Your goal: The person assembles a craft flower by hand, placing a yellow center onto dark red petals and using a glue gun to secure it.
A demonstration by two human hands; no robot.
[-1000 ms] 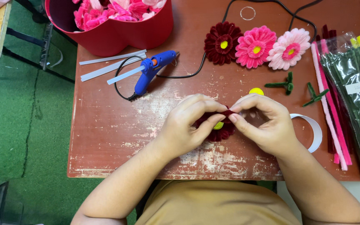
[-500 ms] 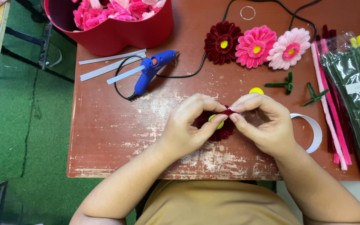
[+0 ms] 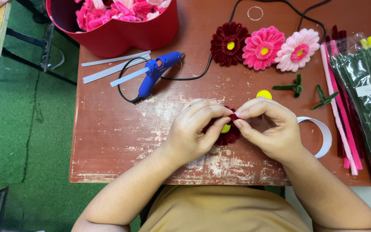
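Dark red pipe-cleaner flower (image 3: 227,134) with yellow centre, pinched between both hands above the worn red table (image 3: 108,141).
Left hand (image 3: 194,131) and right hand (image 3: 271,129) meet fingertip to fingertip, clamped on a petal. Blue glue gun (image 3: 153,73) lies well apart; three finished flowers (image 3: 263,47) rest beyond.

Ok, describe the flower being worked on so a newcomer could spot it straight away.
On the worn red-brown table, look near the front edge, where the left hand and right hand meet. Pinched between them is a dark red fuzzy flower with a yellow centre, unlike the three finished flowers, which lie untouched farther back.
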